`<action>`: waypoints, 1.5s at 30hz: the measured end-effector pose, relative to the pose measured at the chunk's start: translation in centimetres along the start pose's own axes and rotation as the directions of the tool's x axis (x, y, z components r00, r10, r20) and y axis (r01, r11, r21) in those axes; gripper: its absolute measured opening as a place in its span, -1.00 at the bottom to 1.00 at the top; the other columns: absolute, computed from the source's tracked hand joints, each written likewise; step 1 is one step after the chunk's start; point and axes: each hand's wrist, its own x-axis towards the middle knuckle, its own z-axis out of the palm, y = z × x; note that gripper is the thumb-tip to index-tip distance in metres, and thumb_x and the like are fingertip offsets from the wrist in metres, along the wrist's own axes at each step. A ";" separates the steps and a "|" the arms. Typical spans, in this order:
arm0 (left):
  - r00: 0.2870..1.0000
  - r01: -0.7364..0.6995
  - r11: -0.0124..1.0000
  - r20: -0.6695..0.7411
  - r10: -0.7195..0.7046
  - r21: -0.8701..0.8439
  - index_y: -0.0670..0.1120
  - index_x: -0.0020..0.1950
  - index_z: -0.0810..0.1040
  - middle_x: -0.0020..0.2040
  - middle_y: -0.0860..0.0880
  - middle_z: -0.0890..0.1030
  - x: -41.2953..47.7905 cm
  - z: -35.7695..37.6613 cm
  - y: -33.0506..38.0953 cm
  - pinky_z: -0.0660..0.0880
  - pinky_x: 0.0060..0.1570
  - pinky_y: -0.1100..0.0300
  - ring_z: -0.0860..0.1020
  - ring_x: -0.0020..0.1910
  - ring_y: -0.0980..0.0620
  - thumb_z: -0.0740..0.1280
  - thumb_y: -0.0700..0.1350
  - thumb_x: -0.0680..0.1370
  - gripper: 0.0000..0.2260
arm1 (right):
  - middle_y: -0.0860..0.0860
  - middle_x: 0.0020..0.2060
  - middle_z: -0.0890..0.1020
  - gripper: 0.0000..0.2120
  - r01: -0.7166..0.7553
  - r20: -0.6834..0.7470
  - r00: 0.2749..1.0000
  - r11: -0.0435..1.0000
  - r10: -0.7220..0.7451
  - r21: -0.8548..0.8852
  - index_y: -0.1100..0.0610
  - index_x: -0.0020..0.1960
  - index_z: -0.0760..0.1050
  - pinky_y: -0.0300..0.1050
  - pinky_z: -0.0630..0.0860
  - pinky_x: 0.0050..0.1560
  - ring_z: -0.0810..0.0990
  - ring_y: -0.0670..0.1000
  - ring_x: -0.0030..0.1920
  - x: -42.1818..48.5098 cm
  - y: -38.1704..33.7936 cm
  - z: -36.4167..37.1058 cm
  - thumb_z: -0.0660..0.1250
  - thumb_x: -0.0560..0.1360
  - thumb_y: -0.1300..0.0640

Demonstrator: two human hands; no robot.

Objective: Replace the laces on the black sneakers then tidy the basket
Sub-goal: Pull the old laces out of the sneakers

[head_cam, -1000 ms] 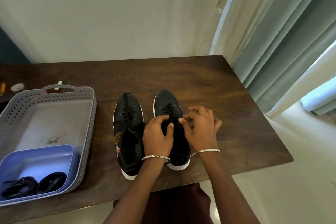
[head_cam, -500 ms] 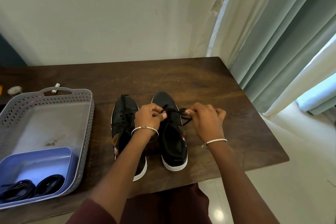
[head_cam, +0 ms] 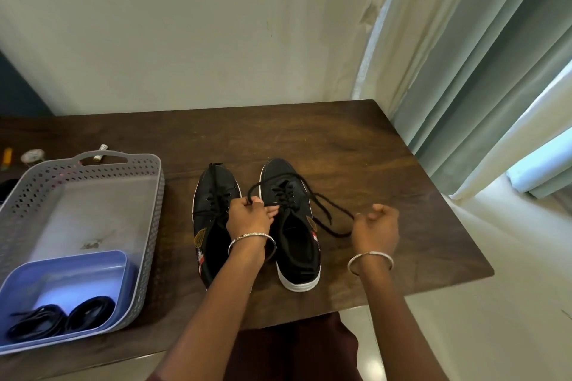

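Note:
Two black sneakers with white soles stand side by side on the brown table, the left sneaker (head_cam: 213,219) and the right sneaker (head_cam: 294,241). My left hand (head_cam: 249,215) pinches one end of the right sneaker's black lace (head_cam: 322,210) between the two shoes. My right hand (head_cam: 376,227) pinches the other end, pulled out to the right of the shoe in a long loop. The grey perforated basket (head_cam: 154,195) sits at the left, with a blue tray (head_cam: 102,275) inside it holding two coiled black laces (head_cam: 62,318).
Small items lie behind the basket: a little white tube (head_cam: 100,153), a round object (head_cam: 32,155) and something yellow (head_cam: 6,155). The table's right edge (head_cam: 448,210) borders pale curtains (head_cam: 479,86). My lap is below the near edge.
The knot on the right sneaker has come undone. My right hand has drawn its lace end out to the right, and my left hand has moved left with the other end.

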 end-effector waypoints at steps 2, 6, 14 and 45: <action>1.000 -0.020 1.000 -0.005 0.020 -0.013 -0.22 0.24 0.38 -0.19 -0.16 0.65 -0.3 -0.2 -0.2 0.58 -0.24 0.26 0.67 -0.21 0.02 0.16 -0.20 0.68 -0.84 | 0.04 -0.05 0.59 -0.78 0.244 -0.042 0.969 0.970 -0.245 -0.011 0.15 0.11 0.50 0.00 0.50 0.01 0.55 0.04 -0.08 -2.0 -0.5 0.3 0.41 0.49 0.18; 0.999 -0.049 0.999 -0.019 0.049 0.005 -0.17 0.17 0.38 -0.20 -0.14 0.67 -0.5 -0.2 -0.2 0.60 -0.11 0.15 0.68 -0.20 0.02 0.19 -0.19 0.68 -0.90 | -0.13 -0.33 0.61 -0.69 0.239 0.349 0.914 0.970 -0.207 -0.052 0.01 -0.21 0.59 -0.05 0.53 -0.06 0.60 -0.07 -0.21 -4.6 -2.7 2.3 0.38 0.50 -0.22; 0.896 -0.418 0.778 0.071 0.439 0.470 0.00 0.31 0.23 -0.23 0.09 0.65 -2.2 -1.1 -0.7 0.53 -0.12 0.11 0.62 -0.22 0.12 0.40 -0.13 0.54 -0.55 | -0.08 -0.26 0.60 -0.89 0.363 0.318 0.886 0.931 -0.338 -0.024 0.15 -0.07 0.60 -0.46 0.41 -0.20 0.56 -0.10 -0.22 -4.2 -2.9 4.3 0.42 0.53 0.10; 0.820 -0.570 0.466 0.429 0.379 0.677 0.07 -0.02 0.72 -0.08 0.14 0.70 -3.5 -2.8 -0.3 0.57 0.05 0.10 0.64 -0.04 0.13 0.41 -0.08 0.55 -0.90 | 0.08 -0.19 0.70 -0.84 0.322 0.231 0.941 0.869 -0.248 -0.375 0.11 -0.10 0.65 -0.07 0.53 -0.09 0.65 0.13 -0.13 -1.4 1.5 -4.0 0.43 0.53 0.01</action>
